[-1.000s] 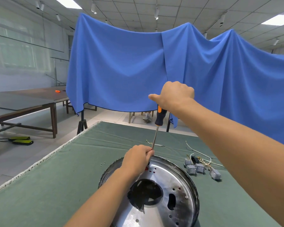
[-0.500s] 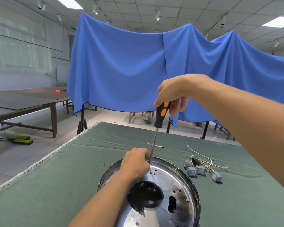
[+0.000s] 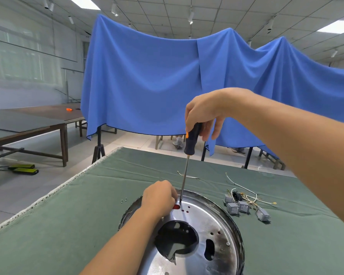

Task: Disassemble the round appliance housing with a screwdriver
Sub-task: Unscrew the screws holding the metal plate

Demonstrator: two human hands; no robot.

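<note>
Housing (image 3: 211, 231), a round shiny metal pan, lies on the green cloth (image 3: 72, 211) at the near edge of view. Left hand (image 3: 159, 197) rests on its far rim, fingers curled together beside the screwdriver (image 3: 187, 165) tip. Right hand (image 3: 204, 113) grips the black-and-orange handle from above, thumb and fingers wrapped round it, shaft nearly upright, tip touching the pan. Grey switches (image 3: 244, 207) lie to the right.

Your one camera sits on your head, facing forward and down over the green table (image 3: 72, 215), close above your hands, with the blue cloth (image 3: 147, 86) well beyond.
</note>
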